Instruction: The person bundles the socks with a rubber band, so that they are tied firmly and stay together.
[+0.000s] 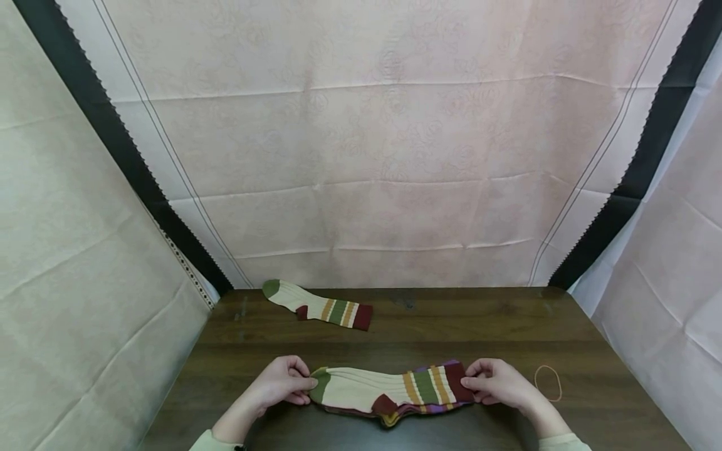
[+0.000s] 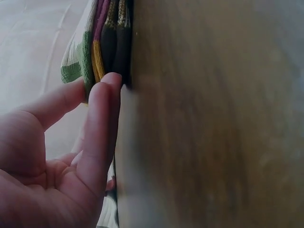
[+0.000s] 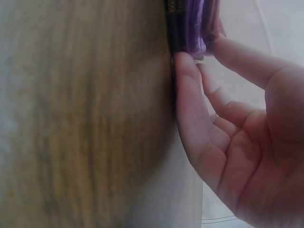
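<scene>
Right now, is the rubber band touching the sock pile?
No, the rubber band lies apart on the table, beyond the right hand from the sock pile.

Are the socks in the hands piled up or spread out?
Piled up: the stack of socks shows several coloured edges layered under the top sock.

Sock stack (image 1: pixel 389 391): top cream w/ green toe, maroon heel, orange/green/maroon stripes; purple, yellow below. Lone sock (image 1: pixel 318 305): same pattern. Rubber band (image 1: pixel 548 382) orange. Surface (image 1: pixel 485 326) dark brown wood.
</scene>
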Tool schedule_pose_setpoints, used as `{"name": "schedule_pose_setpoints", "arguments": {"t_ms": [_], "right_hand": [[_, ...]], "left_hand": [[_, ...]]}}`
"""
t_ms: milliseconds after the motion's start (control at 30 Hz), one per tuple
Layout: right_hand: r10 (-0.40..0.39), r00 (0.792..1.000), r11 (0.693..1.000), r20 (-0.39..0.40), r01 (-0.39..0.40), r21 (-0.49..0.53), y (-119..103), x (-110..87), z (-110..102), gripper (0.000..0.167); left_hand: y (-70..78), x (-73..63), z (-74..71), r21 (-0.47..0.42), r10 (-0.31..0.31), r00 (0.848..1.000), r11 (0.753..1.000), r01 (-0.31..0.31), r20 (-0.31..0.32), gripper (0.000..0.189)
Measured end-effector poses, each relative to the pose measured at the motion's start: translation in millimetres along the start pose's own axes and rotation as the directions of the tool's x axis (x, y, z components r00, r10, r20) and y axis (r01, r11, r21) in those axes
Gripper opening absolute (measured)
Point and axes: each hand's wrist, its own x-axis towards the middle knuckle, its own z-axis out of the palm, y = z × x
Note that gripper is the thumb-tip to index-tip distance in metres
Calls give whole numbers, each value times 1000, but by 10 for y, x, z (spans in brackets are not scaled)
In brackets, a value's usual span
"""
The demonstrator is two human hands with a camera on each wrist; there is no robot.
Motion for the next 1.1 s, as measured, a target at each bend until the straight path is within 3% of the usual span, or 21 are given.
{"name": "schedule_pose_setpoints", "arguments": {"t_ms": [433, 1100], "right_hand": [[2, 1000, 1000, 1, -3, 14, -17, -25, -9, 33], [3, 1000, 999, 16, -3, 38, 8, -5, -11, 33]], "left_hand": [[-61, 52, -10, 20, -34, 999, 999, 34, 14, 22], [11, 55, -20, 54, -55, 997, 997, 52, 60, 22]]}}
